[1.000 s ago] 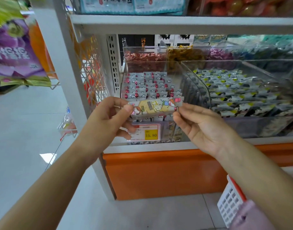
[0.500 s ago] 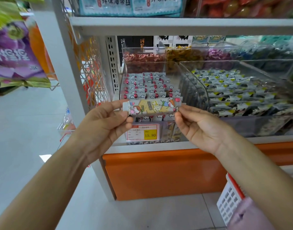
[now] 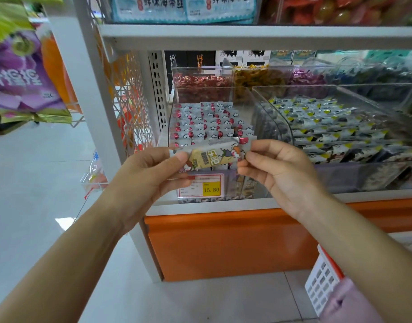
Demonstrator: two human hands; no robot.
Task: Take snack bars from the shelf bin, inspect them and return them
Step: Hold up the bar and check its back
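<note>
One snack bar [image 3: 212,157] sat pinched at both ends, my left hand [image 3: 149,180] on its left end, right hand [image 3: 279,173] on its right. Its long axis ran crosswise, slightly tilted, just before the shelf bin [image 3: 171,122] straight ahead; neither hand was nearer, I judged.

Yellow cartoon-printed snack bar [image 3: 212,157], tilted, before shelf bin [image 3: 172,108].

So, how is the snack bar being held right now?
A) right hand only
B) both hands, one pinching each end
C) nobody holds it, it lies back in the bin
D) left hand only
B: the left hand pinches the left end of the snack bar and the right hand pinches its right end, holding it just in front of the clear bin.
</note>
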